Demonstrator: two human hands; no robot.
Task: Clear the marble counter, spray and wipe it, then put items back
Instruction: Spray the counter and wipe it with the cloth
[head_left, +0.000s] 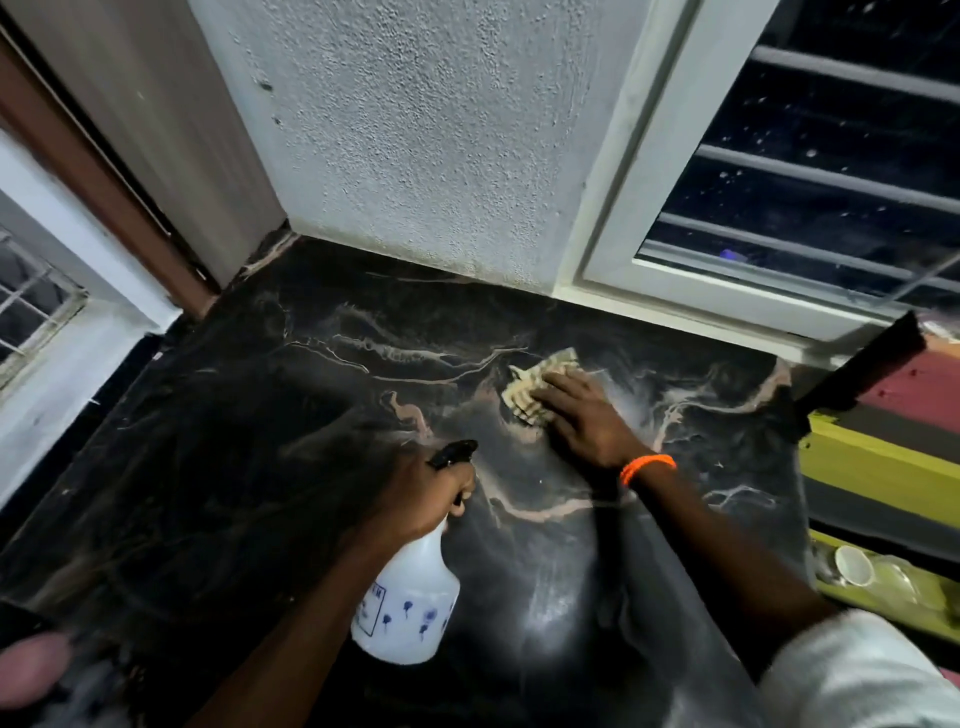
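Wiping is the step in hand, and the right hand (582, 415) lies flat on a pale folded cloth (540, 387), fingers (553, 396) stretched out together and pressing it onto the black marble bench (291, 415) near the window frame (613, 208). The left hand (421, 499) is wrapped tight around the neck of the white spray bottle (408, 597), held just above the bench with its black nozzle (452, 453) pointing toward the cloth. A hazy film shows at front centre and around the cloth, so I'd judge the job partly done. To do it well: keep the palm flat, work in long overlapping passes from the wall toward the front edge, and turn the cloth once it looks dirty. The left half looks dry and could take 1 more spritz first.
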